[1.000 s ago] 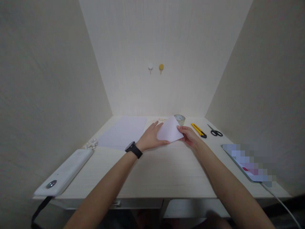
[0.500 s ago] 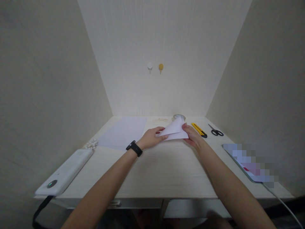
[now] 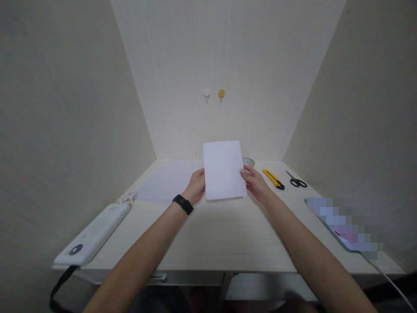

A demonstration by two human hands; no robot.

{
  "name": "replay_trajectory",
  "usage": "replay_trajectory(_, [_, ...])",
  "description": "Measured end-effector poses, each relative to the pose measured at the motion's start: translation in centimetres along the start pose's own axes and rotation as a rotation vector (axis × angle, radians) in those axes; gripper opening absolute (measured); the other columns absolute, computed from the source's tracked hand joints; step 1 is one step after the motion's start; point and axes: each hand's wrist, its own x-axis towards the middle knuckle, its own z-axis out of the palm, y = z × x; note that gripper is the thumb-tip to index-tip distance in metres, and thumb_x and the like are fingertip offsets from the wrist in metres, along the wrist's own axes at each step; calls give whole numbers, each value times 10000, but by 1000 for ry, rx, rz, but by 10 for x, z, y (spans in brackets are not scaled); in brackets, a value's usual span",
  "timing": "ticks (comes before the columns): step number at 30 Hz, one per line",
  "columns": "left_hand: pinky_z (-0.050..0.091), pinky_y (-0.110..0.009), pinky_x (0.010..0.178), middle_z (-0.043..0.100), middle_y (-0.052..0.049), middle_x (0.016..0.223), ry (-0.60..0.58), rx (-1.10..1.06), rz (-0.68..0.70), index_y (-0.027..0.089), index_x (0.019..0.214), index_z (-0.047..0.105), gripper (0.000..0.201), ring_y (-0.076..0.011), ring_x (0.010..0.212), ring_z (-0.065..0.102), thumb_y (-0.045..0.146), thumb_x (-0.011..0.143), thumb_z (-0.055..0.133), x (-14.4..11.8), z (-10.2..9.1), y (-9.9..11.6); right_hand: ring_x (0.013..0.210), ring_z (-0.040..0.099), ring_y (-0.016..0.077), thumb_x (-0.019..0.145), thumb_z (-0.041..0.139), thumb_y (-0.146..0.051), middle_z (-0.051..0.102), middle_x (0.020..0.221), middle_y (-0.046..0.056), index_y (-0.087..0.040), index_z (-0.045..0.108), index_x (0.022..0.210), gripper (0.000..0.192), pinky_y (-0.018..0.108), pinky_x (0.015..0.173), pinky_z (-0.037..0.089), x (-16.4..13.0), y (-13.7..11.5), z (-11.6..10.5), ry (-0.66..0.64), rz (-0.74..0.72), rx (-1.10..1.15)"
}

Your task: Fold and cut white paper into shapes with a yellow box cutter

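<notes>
Presently, find a rectangular white paper (image 3: pixel 224 169) held up over the desk (image 3: pixel 224 243), broad face toward the viewer and upper edge overlapping the back wall (image 3: pixel 211 48). Taking the paper as dial centre, with twelve toward that wall, record the left hand (image 3: pixel 196 184) between eight and nine, closed on the side edge with fingertips hidden behind. Note a black wristband (image 3: pixel 183 204) on the same arm. Record the right hand (image 3: pixel 256 183) between three and four, pinching the opposite edge with thumb in front. Observe a roll of tape (image 3: pixel 249 161) between two and three, partly covered by the paper. Log a yellow cutter (image 3: pixel 273 179) near three, then scissors (image 3: pixel 297 180) farther along. Mark a blurred-out flat device (image 3: pixel 339 226) at four, with a white cable (image 3: pixel 387 276). List a larger sheet (image 3: pixel 166 182) lying flat at nine, small white pieces (image 3: pixel 128 198) between eight and nine, and a white case (image 3: pixel 94 234) with a black strap (image 3: pixel 61 284) at eight. See two hooks, white (image 3: pixel 206 93) and yellow (image 3: pixel 221 93), at twelve.
</notes>
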Motion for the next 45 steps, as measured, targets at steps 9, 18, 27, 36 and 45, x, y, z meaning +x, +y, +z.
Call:
replay_trajectory(9, [552, -333, 778, 739, -139, 981, 67, -253, -39, 125, 964, 692, 412, -238, 907, 688, 506, 806, 695, 2, -11, -9, 537, 541, 117, 539, 852, -371, 658, 653, 10, -175, 688, 716, 312, 248, 502, 391, -5, 2, 4, -48, 140, -35])
replay_trajectory(18, [552, -338, 788, 725, -142, 1014, 12, -295, -140, 115, 911, 704, 234, -228, 893, 692, 261, 729, 694, 11, -44, 19, 497, 480, 88, 589, 808, -309, 609, 587, -28, -180, 672, 701, 218, 229, 473, 322, -6, 7, 3, -104, 198, -114])
replay_trajectory(27, [434, -237, 592, 732, -87, 814, -665, 712, -163, 173, 816, 781, 246, -169, 695, 622, 400, 726, 756, 19, -27, 27, 479, 505, 76, 598, 804, -272, 634, 576, -19, -145, 720, 720, 194, 204, 470, 352, -23, 1, 4, -568, 448, -238])
replay_trajectory(36, [426, -248, 639, 715, -36, 736, -899, 606, -208, 159, 793, 779, 268, -134, 639, 580, 408, 696, 781, 25, -16, 5, 432, 482, 64, 560, 797, -240, 621, 516, -19, -116, 727, 699, 199, 190, 443, 333, -21, 6, 8, -588, 461, -194])
replay_trajectory(45, [438, -246, 644, 732, -39, 734, -819, 548, -239, 159, 732, 781, 204, -133, 652, 591, 349, 663, 803, 15, -20, 0, 384, 363, 48, 572, 787, -283, 538, 431, -43, -124, 740, 686, 201, 196, 390, 228, -19, 7, 8, -600, 414, -305])
